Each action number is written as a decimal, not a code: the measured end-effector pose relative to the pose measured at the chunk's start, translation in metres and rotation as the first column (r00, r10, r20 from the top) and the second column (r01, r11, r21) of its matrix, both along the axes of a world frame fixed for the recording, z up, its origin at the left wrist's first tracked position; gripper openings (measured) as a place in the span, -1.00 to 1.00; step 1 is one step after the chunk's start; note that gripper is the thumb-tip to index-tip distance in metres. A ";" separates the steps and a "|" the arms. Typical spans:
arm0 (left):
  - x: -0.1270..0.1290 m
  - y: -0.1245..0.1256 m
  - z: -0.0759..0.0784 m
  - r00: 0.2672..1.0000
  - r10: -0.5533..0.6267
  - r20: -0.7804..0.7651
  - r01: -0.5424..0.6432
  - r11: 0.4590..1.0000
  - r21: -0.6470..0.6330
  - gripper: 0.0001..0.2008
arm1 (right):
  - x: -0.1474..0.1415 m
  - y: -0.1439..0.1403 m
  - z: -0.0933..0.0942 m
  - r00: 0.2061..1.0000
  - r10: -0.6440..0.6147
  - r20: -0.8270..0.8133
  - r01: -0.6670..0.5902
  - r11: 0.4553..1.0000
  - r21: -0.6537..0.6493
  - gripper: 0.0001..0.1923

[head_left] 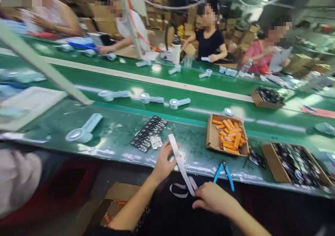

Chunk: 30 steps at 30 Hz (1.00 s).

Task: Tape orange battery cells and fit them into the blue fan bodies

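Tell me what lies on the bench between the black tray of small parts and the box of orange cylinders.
In the head view, the left hand holding the upper end of the white strip lies between the black tray and the box of orange cylinders, over bare green bench.

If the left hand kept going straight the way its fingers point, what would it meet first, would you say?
Probably the black parts sheet lying up and left of the left hand, which holds a white strip; depth is hard to judge.
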<state>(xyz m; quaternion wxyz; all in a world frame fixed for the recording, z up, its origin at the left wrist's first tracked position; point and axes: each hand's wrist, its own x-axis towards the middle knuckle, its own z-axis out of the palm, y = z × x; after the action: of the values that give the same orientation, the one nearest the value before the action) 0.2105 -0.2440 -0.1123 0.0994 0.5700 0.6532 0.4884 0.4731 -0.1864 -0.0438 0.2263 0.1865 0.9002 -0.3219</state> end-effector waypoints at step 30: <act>0.005 0.002 0.012 0.892 -0.143 -0.429 0.186 0.981 0.059 -0.73 | -0.020 0.243 0.050 0.536 -0.511 -0.672 0.749 0.655 0.100 -0.68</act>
<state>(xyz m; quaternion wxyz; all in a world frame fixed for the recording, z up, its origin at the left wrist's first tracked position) 0.2154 -0.2420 -0.1006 -0.0315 0.7197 0.5836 0.3749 0.4534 0.0571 0.0060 -0.2399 0.4347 0.8332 -0.2437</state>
